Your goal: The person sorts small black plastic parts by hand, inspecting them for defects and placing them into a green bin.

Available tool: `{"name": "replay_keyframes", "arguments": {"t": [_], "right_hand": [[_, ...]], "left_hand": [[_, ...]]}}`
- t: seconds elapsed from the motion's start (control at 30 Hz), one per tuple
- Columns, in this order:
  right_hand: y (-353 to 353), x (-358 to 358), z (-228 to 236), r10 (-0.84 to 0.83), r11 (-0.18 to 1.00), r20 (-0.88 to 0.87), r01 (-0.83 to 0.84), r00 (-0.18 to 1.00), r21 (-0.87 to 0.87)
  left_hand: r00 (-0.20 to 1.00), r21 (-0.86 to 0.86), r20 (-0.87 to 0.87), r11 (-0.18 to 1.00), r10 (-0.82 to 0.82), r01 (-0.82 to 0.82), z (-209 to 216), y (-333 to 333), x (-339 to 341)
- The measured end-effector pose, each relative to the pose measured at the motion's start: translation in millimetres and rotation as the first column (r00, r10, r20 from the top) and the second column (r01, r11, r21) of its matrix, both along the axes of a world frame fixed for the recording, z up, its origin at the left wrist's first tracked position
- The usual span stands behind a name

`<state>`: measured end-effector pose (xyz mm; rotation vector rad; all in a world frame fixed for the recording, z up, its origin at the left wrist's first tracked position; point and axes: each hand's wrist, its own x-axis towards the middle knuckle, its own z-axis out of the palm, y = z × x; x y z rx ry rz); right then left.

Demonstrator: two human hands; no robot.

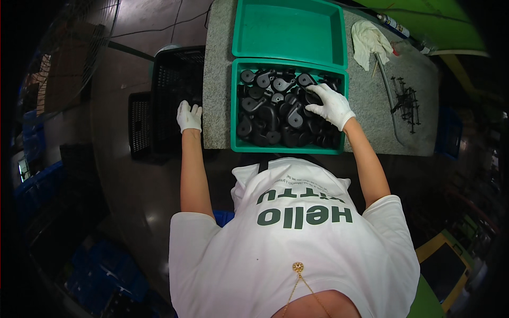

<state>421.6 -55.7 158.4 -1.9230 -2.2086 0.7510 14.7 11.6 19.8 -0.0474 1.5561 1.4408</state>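
My right hand (pixel 333 106), in a white glove, reaches over the right side of a green plastic bin (pixel 342 114). Its thumb and fingers are spread apart just above a heap of black plastic caster-like parts (pixel 295 117) with round discs; no part shows lifted in it. Off the table's left edge, my left hand (pixel 189 117), also gloved in white, is at the right side of a black plastic crate (pixel 159 79). Its fingers look slightly bent and apart, and I see nothing held in them. The crate's inside is too dark to make out.
Behind the bin lies a second green bin or lid (pixel 289 29). A white cloth (pixel 369 42), a spray can (pixel 393 25), a bent metal rod (pixel 388 98) and several thin black pieces (pixel 407 106) lie on the grey table (pixel 218 106). A smaller black crate (pixel 140 124) stands left.
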Motion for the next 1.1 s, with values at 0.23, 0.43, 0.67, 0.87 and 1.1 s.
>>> {"name": "replay_keyframes", "arguments": {"t": [0.23,0.43,0.67,0.87,1.1], "right_hand": [[2.2,2.8,0.7,0.051,0.999,0.07,-0.05,0.996,-0.016],[7.5,8.5,-21.8,-0.017,0.991,-0.037,0.022,0.999,0.132],[12.0,-6.2,-39.2,-0.296,0.954,-0.357,0.256,0.886,-0.157],[18.9,-8.5,-46.1,-0.258,0.963,-0.498,0.261,0.828,-0.065],[21.8,-18.8,-3.3,-0.622,0.767,-0.647,0.176,0.441,-0.618]], "left_hand": [[0.76,0.245,-0.579,0.826,-0.296,0.508,69.3,-33.8,87.9],[0.479,0.257,-0.74,0.46,-0.473,0.85,110.9,-70.9,178.4],[0.109,-0.016,-0.926,0.324,-0.362,0.946,79.7,-59.6,216.4],[0.038,-0.057,-0.876,0.181,-0.481,0.982,82.2,-44.4,217.7],[0.476,0.407,-0.698,0.25,-0.535,0.878,96.0,-45.0,221.5]]}}
